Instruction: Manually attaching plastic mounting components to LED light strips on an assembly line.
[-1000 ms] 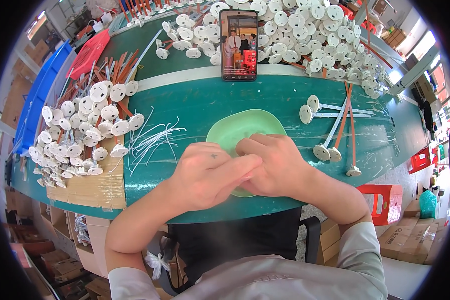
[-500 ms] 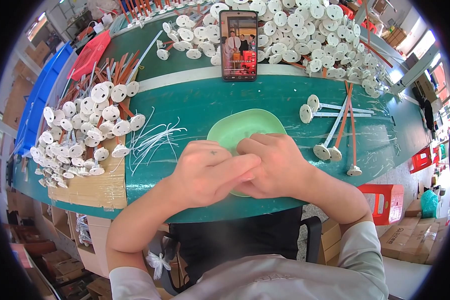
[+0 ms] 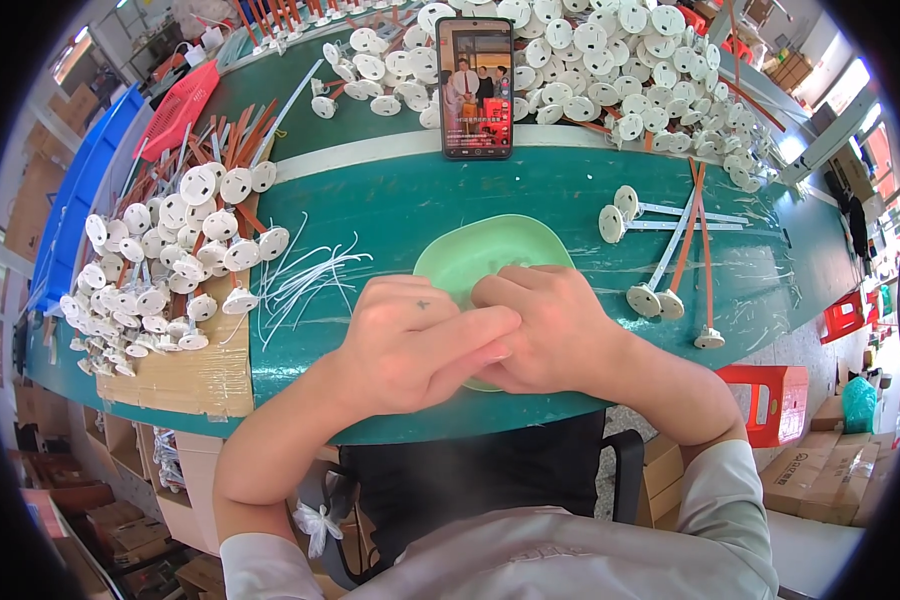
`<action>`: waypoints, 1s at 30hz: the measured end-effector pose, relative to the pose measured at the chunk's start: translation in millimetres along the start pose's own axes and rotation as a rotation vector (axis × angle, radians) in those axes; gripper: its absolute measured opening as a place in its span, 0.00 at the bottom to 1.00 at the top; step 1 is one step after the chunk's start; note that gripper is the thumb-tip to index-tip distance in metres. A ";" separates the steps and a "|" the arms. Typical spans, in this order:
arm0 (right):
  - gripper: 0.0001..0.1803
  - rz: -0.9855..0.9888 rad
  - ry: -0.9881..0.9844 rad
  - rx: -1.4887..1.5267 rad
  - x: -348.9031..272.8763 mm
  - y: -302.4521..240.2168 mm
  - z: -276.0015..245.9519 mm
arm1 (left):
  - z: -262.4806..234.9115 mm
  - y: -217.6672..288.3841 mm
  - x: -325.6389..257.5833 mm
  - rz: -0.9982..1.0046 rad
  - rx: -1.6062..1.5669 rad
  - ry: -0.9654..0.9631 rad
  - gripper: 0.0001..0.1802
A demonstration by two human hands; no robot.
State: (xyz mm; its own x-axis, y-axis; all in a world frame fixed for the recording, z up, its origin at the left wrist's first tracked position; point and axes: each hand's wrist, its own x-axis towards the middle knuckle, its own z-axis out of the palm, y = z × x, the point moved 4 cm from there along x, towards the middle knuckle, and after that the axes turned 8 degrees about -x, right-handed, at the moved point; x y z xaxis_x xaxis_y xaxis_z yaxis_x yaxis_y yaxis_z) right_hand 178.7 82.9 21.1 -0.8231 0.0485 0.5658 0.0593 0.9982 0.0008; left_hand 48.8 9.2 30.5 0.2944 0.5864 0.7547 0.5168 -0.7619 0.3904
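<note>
My left hand [image 3: 402, 345] and my right hand [image 3: 553, 325] are pressed together over the near part of a light green oval dish [image 3: 505, 236]. Both have their fingers curled inward, closed. Whatever they pinch between them is hidden behind the knuckles. Small greyish bits, too blurred to name, lie in the dish just beyond my fingers. Left of my left hand, thin white strips [image 3: 310, 275] lie in a loose bunch on the green table. To the right of my right hand lie several white round discs with long flat stems [image 3: 643, 300], some stems brown, some pale.
A heap of stemmed white discs [image 3: 200, 215] covers the cardboard [image 3: 185, 385] at left, beside a red basket [image 3: 178, 110] and a blue bin [image 3: 88, 195]. Another heap [image 3: 610, 60] fills the back. A phone [image 3: 476, 90] stands upright ahead. A red stool [image 3: 770, 405] is at right.
Both hands keep the same closed pose over the dish. The whole picture has shifted very slightly; nothing on the table has visibly moved.
</note>
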 end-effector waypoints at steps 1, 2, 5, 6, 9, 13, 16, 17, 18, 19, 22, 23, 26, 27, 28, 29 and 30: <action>0.17 0.000 0.001 -0.001 0.2 0.2 -0.1 | -0.2 -0.1 0.0 0.001 0.000 -0.001 0.15; 0.17 -0.001 0.001 0.007 0.4 0.4 -0.3 | -0.2 -0.3 0.0 -0.002 0.002 -0.004 0.15; 0.18 0.000 -0.004 0.017 -0.2 -0.1 -0.2 | -0.1 0.1 -0.3 -0.008 0.004 -0.012 0.15; 0.18 0.004 -0.007 0.019 0.0 -0.2 0.2 | -0.4 0.0 -0.1 -0.011 0.005 -0.017 0.15; 0.18 0.001 -0.004 0.013 -0.2 0.1 1.0 | -0.7 0.2 0.3 -0.012 0.007 -0.012 0.14; 0.18 -0.011 0.000 0.015 -0.1 -0.2 1.5 | 0.4 -1.5 -1.4 0.005 0.007 0.009 0.12; 0.18 -0.002 0.020 0.018 -1.1 -0.7 0.8 | 1.3 -2.8 -2.7 -0.007 -0.017 0.039 0.13; 0.17 -0.009 0.013 -0.004 -1.8 -1.4 1.0 | 1.6 -3.0 -3.4 0.002 -0.023 0.038 0.14; 0.16 -0.014 0.007 -0.027 -1.9 -1.7 1.3 | 1.2 -3.3 -3.7 0.012 -0.028 0.035 0.15; 0.16 -0.014 0.007 -0.027 -1.7 -1.6 1.4 | 0.6 -3.6 -3.7 0.012 -0.028 0.034 0.15; 0.15 -0.022 0.025 -0.012 -1.3 -1.5 0.6 | 1.3 -3.4 -3.5 0.027 -0.040 0.011 0.18; 0.14 -0.023 0.007 -0.002 -1.5 -1.7 1.0 | 2.5 -3.3 -3.9 0.026 -0.024 0.007 0.20; 0.12 -0.002 -0.039 0.032 -0.4 -3.0 -1.7 | 1.7 -2.9 -2.5 0.038 0.004 -0.001 0.25; 0.11 0.018 -0.069 0.060 -0.2 -2.2 -1.9 | 1.2 -4.0 -1.7 0.046 0.017 -0.003 0.27; 0.11 0.018 -0.068 0.060 -0.3 -2.0 -3.8 | -0.8 -5.8 -0.6 0.047 0.018 -0.004 0.27; 0.12 0.035 -0.096 0.165 -0.8 -1.4 -5.0 | -2.7 -6.4 0.6 0.080 0.036 -0.039 0.29; 0.14 0.053 -0.122 0.271 -2.0 -1.0 -5.2 | -3.6 -5.8 1.2 0.113 0.054 -0.074 0.30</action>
State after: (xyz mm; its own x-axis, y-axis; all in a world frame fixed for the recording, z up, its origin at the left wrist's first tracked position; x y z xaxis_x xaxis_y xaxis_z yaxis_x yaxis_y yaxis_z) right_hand 183.3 81.6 24.3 -0.8858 0.0879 0.4556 -0.0356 0.9661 -0.2555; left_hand 43.2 13.3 31.0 0.4107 0.5182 0.7502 0.5190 -0.8093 0.2749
